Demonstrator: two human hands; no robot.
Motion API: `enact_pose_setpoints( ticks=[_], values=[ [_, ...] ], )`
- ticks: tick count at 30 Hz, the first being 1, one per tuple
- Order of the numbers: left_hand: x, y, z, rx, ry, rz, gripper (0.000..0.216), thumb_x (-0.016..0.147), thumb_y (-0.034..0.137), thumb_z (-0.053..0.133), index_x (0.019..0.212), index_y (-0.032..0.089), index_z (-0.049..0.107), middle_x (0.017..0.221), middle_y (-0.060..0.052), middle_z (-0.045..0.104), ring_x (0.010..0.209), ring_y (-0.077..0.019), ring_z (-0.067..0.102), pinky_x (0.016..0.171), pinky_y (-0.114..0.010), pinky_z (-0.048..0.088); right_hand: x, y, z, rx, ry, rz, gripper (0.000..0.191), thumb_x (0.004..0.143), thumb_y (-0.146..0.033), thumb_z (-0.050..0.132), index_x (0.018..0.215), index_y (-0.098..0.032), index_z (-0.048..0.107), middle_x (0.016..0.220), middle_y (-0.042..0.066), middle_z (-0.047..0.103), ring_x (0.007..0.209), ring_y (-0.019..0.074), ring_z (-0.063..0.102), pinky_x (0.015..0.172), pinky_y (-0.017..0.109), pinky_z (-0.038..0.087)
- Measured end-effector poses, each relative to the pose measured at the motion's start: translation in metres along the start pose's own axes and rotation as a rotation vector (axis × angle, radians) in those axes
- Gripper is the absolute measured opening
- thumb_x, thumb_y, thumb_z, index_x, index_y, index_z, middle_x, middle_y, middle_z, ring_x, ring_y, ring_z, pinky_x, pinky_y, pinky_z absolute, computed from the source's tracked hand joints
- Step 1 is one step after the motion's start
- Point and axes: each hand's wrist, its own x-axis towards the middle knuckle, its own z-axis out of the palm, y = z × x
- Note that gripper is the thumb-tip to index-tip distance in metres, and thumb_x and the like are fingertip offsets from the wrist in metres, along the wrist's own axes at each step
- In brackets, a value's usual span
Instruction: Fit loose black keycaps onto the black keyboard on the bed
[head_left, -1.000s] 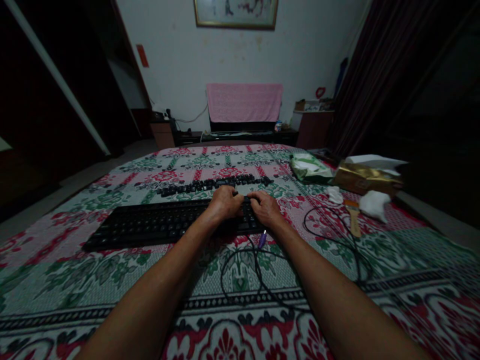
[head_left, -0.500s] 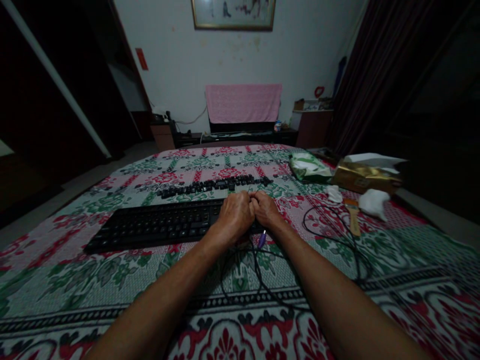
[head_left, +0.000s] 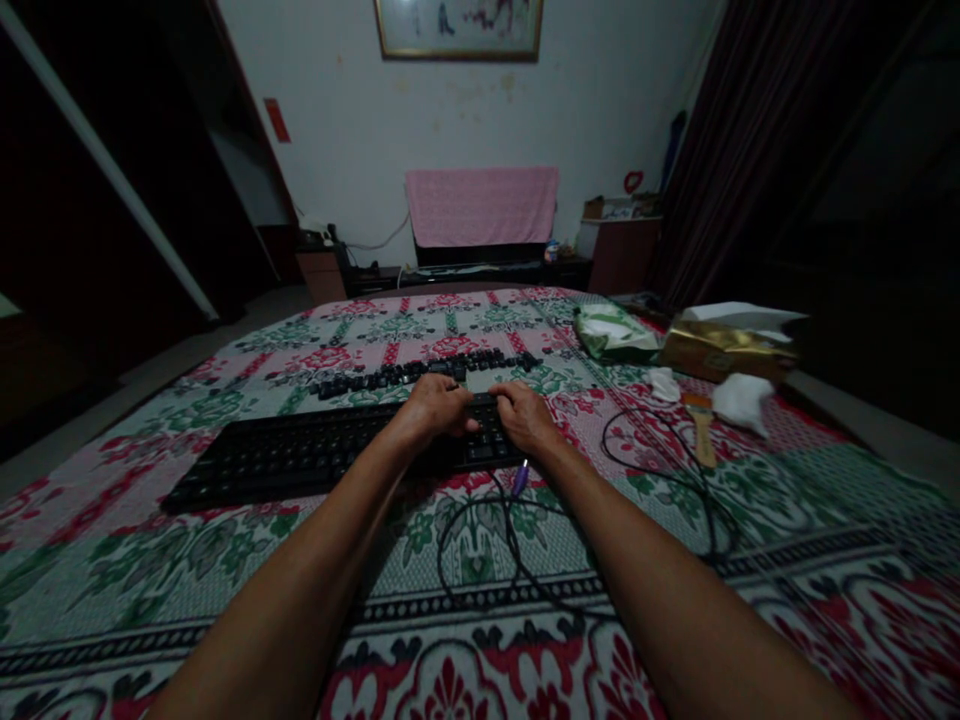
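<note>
Flowered cloth (head_left: 247, 590), dimly lit. Keyboard (head_left: 277, 455) centre-left of frame, long axis running left-right; right hand (head_left: 527, 415) nearer its right end, left hand (head_left: 433, 405) just inboard. Both grips curled; cannot tell if clamped.

Since half a second ago, the left hand (head_left: 435, 406) has parted from the right hand (head_left: 524, 415), uncovering the keyboard's number pad (head_left: 487, 445) between their fingers

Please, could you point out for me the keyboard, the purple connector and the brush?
Keyboard (head_left: 319, 442): head view, on the keys left of the forearms.
Purple connector (head_left: 520, 479): head view, on its purple body.
Brush (head_left: 703, 440): head view, on its light handle.
</note>
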Motion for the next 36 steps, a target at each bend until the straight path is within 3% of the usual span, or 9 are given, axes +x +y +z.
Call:
enact_pose_setpoints(
  ticks=[4, 11, 15, 18, 22, 26, 31, 34, 36],
  values=[
    [-0.001, -0.001, 0.003, 0.066, 0.032, 0.068, 0.012, 0.076, 0.022, 0.047, 0.078, 0.014, 0.056, 0.052, -0.002, 0.062, 0.049, -0.0134, 0.062, 0.047, -0.019, 0.044, 0.000, -0.003, -0.002, 0.003, -0.002, 0.013, 0.029, 0.079, -0.012, 0.041, 0.094, -0.018, 0.066, 0.095, 0.006, 0.063, 0.092, 0.0163, 0.056, 0.087, 0.028, 0.041],
    [-0.008, 0.000, 0.009, 0.363, 0.138, 0.320, 0.020, 0.075, 0.028, 0.047, 0.078, 0.014, 0.062, 0.056, -0.003, 0.064, 0.059, -0.0151, 0.063, 0.052, -0.020, 0.043, -0.001, -0.005, -0.003, -0.030, -0.009, 0.021, 0.029, 0.081, -0.013, 0.041, 0.095, -0.017, 0.066, 0.094, 0.006, 0.062, 0.090, 0.0156, 0.056, 0.086, 0.026, 0.041],
    [-0.011, 0.001, 0.011, 0.345, 0.133, 0.362, 0.023, 0.077, 0.034, 0.049, 0.085, 0.016, 0.062, 0.056, -0.001, 0.063, 0.061, -0.0148, 0.063, 0.055, -0.020, 0.043, -0.002, -0.004, -0.002, -0.028, -0.004, 0.023, 0.029, 0.081, -0.014, 0.042, 0.095, -0.019, 0.066, 0.094, 0.006, 0.062, 0.090, 0.0158, 0.055, 0.085, 0.027, 0.041],
    [-0.009, -0.003, 0.008, 0.249, 0.042, 0.338, 0.024, 0.077, 0.037, 0.051, 0.087, 0.016, 0.059, 0.056, -0.001, 0.062, 0.057, -0.0143, 0.062, 0.051, -0.020, 0.042, -0.002, -0.002, -0.001, -0.017, 0.002, 0.034, 0.028, 0.081, -0.016, 0.042, 0.095, -0.019, 0.066, 0.094, 0.006, 0.062, 0.090, 0.0162, 0.056, 0.084, 0.027, 0.041],
    [-0.012, -0.001, -0.009, 0.082, -0.231, 0.269, 0.019, 0.076, 0.029, 0.053, 0.087, 0.014, 0.056, 0.062, -0.001, 0.064, 0.056, -0.0119, 0.061, 0.052, -0.020, 0.044, -0.002, -0.003, 0.000, -0.030, 0.005, 0.056, 0.029, 0.080, -0.016, 0.042, 0.096, -0.019, 0.066, 0.096, 0.006, 0.062, 0.088, 0.0162, 0.056, 0.082, 0.027, 0.041],
    [-0.017, 0.008, -0.026, 0.056, -0.378, 0.328, 0.021, 0.075, 0.030, 0.056, 0.086, 0.013, 0.056, 0.061, -0.001, 0.064, 0.055, -0.0116, 0.060, 0.053, -0.020, 0.045, -0.002, -0.003, -0.002, -0.019, 0.005, 0.047, 0.029, 0.079, -0.015, 0.043, 0.096, -0.019, 0.066, 0.096, 0.005, 0.062, 0.090, 0.0160, 0.055, 0.084, 0.027, 0.041],
    [-0.012, 0.008, -0.029, -0.005, -0.252, 0.415, 0.022, 0.075, 0.030, 0.055, 0.091, 0.014, 0.053, 0.059, 0.001, 0.061, 0.055, -0.0120, 0.060, 0.053, -0.021, 0.045, 0.002, -0.006, -0.008, 0.085, -0.019, 0.065, 0.028, 0.078, -0.014, 0.044, 0.093, -0.016, 0.068, 0.094, 0.007, 0.063, 0.090, 0.0163, 0.056, 0.084, 0.028, 0.042],
    [-0.008, 0.004, -0.029, -0.017, -0.215, 0.404, 0.025, 0.077, 0.027, 0.052, 0.098, 0.015, 0.050, 0.060, 0.002, 0.060, 0.055, -0.0122, 0.060, 0.053, -0.022, 0.045, 0.007, -0.016, -0.018, 0.242, 0.020, 0.031, 0.027, 0.076, -0.019, 0.048, 0.094, -0.017, 0.068, 0.100, 0.007, 0.062, 0.087, 0.0157, 0.058, 0.078, 0.027, 0.045],
    [-0.007, 0.003, -0.030, 0.001, -0.199, 0.428, 0.025, 0.078, 0.027, 0.051, 0.100, 0.015, 0.050, 0.062, 0.002, 0.060, 0.057, -0.0125, 0.061, 0.054, -0.022, 0.045, 0.010, -0.026, -0.026, 0.335, -0.030, 0.000, 0.028, 0.074, -0.024, 0.053, 0.097, -0.017, 0.067, 0.100, 0.006, 0.063, 0.080, 0.0145, 0.059, 0.072, 0.026, 0.046]
  ],
)
